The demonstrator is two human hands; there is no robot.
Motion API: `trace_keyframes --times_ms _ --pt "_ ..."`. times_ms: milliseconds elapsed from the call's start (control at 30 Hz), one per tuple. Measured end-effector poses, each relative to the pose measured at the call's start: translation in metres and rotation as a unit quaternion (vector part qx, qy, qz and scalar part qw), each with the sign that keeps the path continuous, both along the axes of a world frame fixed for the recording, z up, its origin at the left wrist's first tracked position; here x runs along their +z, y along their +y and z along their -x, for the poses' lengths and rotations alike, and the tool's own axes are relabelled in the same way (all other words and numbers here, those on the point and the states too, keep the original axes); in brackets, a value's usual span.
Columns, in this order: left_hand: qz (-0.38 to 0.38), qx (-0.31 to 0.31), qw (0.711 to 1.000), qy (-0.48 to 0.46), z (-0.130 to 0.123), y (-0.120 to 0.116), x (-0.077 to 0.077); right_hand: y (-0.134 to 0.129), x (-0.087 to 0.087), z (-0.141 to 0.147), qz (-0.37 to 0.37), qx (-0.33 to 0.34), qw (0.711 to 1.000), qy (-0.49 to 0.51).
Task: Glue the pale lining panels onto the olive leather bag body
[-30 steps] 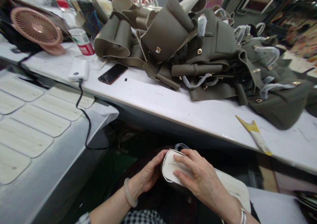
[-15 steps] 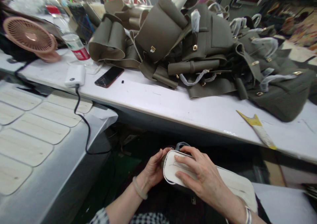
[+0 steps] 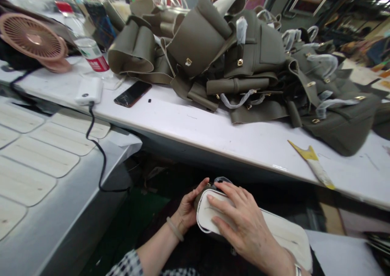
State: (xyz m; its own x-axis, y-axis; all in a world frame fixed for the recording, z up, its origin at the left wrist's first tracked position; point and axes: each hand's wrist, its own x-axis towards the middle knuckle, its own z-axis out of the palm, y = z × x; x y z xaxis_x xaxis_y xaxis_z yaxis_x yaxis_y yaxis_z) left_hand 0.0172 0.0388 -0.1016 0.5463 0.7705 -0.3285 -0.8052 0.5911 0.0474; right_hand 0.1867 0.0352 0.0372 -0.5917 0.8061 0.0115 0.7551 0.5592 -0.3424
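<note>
Pale oblong panel (image 3: 283, 229) on a dark bag (image 3: 199, 199), held just in front of the white table (image 3: 195, 125): the panel is probably light and stiff, the bag softer and easily creased, so the rounded rim offers the surest hold. The right hand (image 3: 245, 221) rests on the panel, fingers spread; the left hand (image 3: 188, 209) cups the bag's end, its grip too hidden to tell.

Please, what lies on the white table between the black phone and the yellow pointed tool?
In the head view: a small black piece near the phone, then white tabletop with faint thin marks.
</note>
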Motion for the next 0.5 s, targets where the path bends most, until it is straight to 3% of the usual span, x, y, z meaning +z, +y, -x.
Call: trace_keyframes --times_ms 200,400,500 --pt "-0.029 0.018 0.999 0.000 0.006 0.001 0.008 0.004 0.003 0.001 0.028 0.004 0.999 -0.033" --pt "-0.069 -0.012 0.997 -0.038 0.012 -0.007 0.009 0.005 0.000 0.002 0.040 -0.001 0.999 -0.020" --pt "-0.086 -0.022 0.996 -0.012 0.016 -0.013 0.016 0.004 0.000 0.002 0.043 -0.008 0.999 -0.016"
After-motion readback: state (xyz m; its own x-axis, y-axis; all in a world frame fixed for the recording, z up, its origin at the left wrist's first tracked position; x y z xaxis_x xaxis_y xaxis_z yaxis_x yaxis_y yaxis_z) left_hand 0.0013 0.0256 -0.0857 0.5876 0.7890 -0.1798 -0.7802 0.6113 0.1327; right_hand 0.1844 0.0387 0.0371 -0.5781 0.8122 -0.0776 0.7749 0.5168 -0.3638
